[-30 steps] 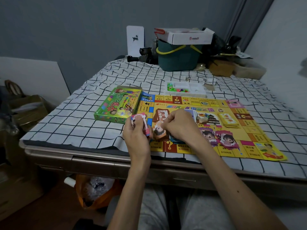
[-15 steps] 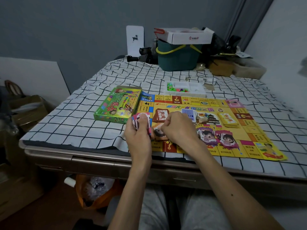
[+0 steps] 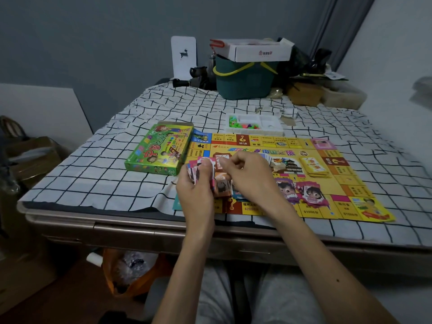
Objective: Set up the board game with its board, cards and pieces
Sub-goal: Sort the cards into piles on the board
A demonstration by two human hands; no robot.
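Head view: a desk covered in a white cloth with a black grid fills the middle of the frame. The yellow game board lies unfolded along the desk's near edge, right of centre. At the far edge stands a teal bucket with a white carton on top of it. A green game box lies flat at the board's far left corner, its right side touching the board.

Both hands hover over the left part of the board. The left hand grips a fan of pink-edged cards, thumb across their face and fingers curled behind. The right hand is just beside it, fingers curled, fingertips at the top of the fan; whether they pinch a card cannot be told.

Just beyond the board's far edge sits a white tray holding small bright pieces. On the board lie several card piles: a yellow pile toward the right side, two loosely spread piles of character cards nearer the near edge, and an orange pile between the hands.
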